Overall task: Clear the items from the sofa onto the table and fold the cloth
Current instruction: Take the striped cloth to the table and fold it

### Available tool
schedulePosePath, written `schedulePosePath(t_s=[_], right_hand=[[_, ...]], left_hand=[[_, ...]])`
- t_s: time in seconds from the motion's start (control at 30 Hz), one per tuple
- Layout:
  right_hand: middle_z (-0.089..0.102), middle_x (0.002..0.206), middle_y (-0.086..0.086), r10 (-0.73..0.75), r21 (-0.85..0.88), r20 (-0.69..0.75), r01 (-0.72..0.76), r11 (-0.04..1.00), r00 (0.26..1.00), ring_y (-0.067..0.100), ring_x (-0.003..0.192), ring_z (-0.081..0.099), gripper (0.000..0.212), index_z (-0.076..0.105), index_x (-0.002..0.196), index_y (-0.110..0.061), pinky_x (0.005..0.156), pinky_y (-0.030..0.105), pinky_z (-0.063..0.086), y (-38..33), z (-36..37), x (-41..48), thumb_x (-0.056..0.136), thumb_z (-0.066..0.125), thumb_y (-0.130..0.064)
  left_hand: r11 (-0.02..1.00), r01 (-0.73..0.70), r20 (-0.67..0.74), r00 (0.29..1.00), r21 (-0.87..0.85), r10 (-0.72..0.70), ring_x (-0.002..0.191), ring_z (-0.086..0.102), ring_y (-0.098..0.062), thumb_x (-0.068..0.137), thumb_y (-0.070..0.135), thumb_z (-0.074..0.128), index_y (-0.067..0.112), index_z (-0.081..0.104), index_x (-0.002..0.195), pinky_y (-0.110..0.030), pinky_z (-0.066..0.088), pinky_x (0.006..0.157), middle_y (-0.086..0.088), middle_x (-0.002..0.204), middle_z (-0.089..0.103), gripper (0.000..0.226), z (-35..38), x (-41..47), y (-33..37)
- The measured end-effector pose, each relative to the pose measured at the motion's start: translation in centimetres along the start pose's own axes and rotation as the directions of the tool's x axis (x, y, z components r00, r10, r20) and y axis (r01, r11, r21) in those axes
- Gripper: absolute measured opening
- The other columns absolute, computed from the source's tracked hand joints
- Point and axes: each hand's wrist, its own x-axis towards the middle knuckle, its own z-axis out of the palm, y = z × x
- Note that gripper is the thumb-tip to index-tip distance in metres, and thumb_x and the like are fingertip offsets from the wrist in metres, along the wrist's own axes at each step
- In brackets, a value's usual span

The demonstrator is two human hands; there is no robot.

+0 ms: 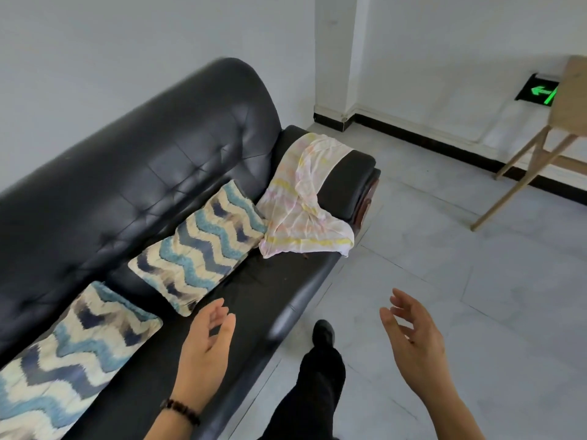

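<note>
**Mia:** What is the sofa like?

**Tom:** The sofa (158, 173) is black and shiny, like leather. It has a fat round back with little stitched dents in it.

**Mia:** And the cloth?

**Tom:** The cloth (301, 211) is thin and wrinkly, pale white with faint pink and yellow wavy stripes. It lies at the far end of the sofa, draped over the armrest (346, 182) and down onto the seat.

**Mia:** Which way does it run?

**Tom:** Its long side goes from the top of the armrest down towards the seat's front edge. One corner hangs a bit over that edge. Its lower part touches the far cushion (197, 246).

**Mia:** What are the cushions like?

**Tom:** That one and the near cushion (73, 354) are square and soft, with fuzzy zigzags in blue, dark blue and cream. They lie in a row on the seat.

**Mia:** What about the person's hands?

**Tom:** The left hand (206, 347), with a dark bead bracelet (179, 411) on its wrist, is over the seat. Its fingers are loosely bent and hold nothing. The right hand (413, 341) is over the floor (444, 265), with its fingers spread apart and loose. Both are well apart from the cloth.

**Mia:** And the room?

**Tom:** The floor has big, smooth, pale grey tiles. The wall (127, 42) is white with a black strip (413, 130) along the bottom. A light wooden table (568, 103) with slanted legs shows at the right edge, well apart from the sofa.
</note>
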Motion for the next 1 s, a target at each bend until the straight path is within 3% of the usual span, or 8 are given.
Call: schedulePosePath(t_s=[0.13,0.27,0.4,0.6,0.67,0.83,1.0], right_hand=[[0.059,0.123,-0.014,0.019,-0.066,0.000,-0.019,0.998,1.000,-0.002,0.111,0.056,0.036,0.052,0.128,-0.036,0.085,0.018,0.045,0.2,-2.3,9.1,0.094,0.062,-0.030],[0.058,0.125,-0.011,-0.016,-0.169,0.006,0.016,0.985,1.000,-0.002,0.109,0.056,0.035,0.049,0.126,-0.039,0.092,0.027,0.050,-2.8,-5.2,20.6,0.095,0.061,-0.031],[0.058,0.127,-0.006,-0.130,-0.256,0.009,0.128,0.958,0.991,0.006,0.108,0.057,0.042,0.051,0.135,-0.027,0.091,0.025,0.048,-9.0,-7.9,31.4,0.095,0.059,-0.033],[0.059,0.126,-0.007,-0.171,-0.197,0.010,0.170,0.965,0.985,0.004,0.109,0.056,0.042,0.051,0.137,-0.025,0.088,0.020,0.045,-13.4,-7.9,44.9,0.096,0.059,-0.032],[0.058,0.127,-0.007,-0.164,-0.203,0.072,0.176,0.963,0.984,0.005,0.110,0.056,0.042,0.051,0.137,-0.026,0.089,0.020,0.045,-13.0,-6.6,49.5,0.096,0.059,-0.033],[0.056,0.126,-0.015,-0.069,-0.233,0.316,0.147,0.961,0.946,-0.006,0.107,0.055,0.037,0.050,0.131,-0.038,0.087,0.012,0.044,-11.2,-3.1,61.5,0.096,0.059,-0.032],[0.052,0.128,-0.023,0.031,-0.302,0.612,0.197,0.933,0.790,-0.004,0.115,0.053,0.043,0.047,0.137,-0.037,0.098,0.023,0.048,-11.4,1.2,73.7,0.096,0.060,-0.035]], left_hand=[[0.999,0.046,0.010,0.999,-0.019,-0.046,0.110,0.054,0.002,0.096,0.027,0.055,0.028,0.051,0.127,-0.017,0.040,0.084,0.009,0.121,0.058,0.031,7.4,7.1,2.0],[0.996,0.066,0.038,0.997,-0.064,-0.064,0.106,0.053,0.004,0.097,0.030,0.053,0.029,0.049,0.129,-0.013,0.039,0.079,0.008,0.123,0.058,0.032,14.0,16.0,7.2],[0.998,-0.038,0.058,0.997,-0.059,0.041,0.109,0.052,0.000,0.097,0.031,0.052,0.023,0.047,0.135,-0.008,0.040,0.076,0.008,0.124,0.054,0.038,18.2,24.1,15.4],[0.996,-0.075,0.047,0.996,-0.042,0.077,0.112,0.052,0.001,0.097,0.028,0.053,0.025,0.048,0.132,-0.015,0.042,0.084,0.008,0.122,0.055,0.035,22.6,34.0,21.9],[0.998,-0.049,0.021,0.999,-0.033,0.050,0.112,0.052,-0.001,0.096,0.028,0.053,0.026,0.049,0.130,-0.018,0.043,0.086,0.007,0.121,0.055,0.034,24.4,37.0,22.0],[0.985,0.168,-0.091,0.981,-0.043,-0.171,0.107,0.053,0.003,0.098,0.028,0.052,0.021,0.049,0.131,-0.009,0.041,0.076,0.004,0.120,0.058,0.034,30.4,43.3,21.3],[0.913,0.396,-0.219,0.886,-0.099,-0.408,0.105,0.054,0.000,0.098,0.028,0.052,0.019,0.049,0.133,-0.009,0.041,0.075,0.003,0.123,0.057,0.037,36.4,49.2,22.5]])
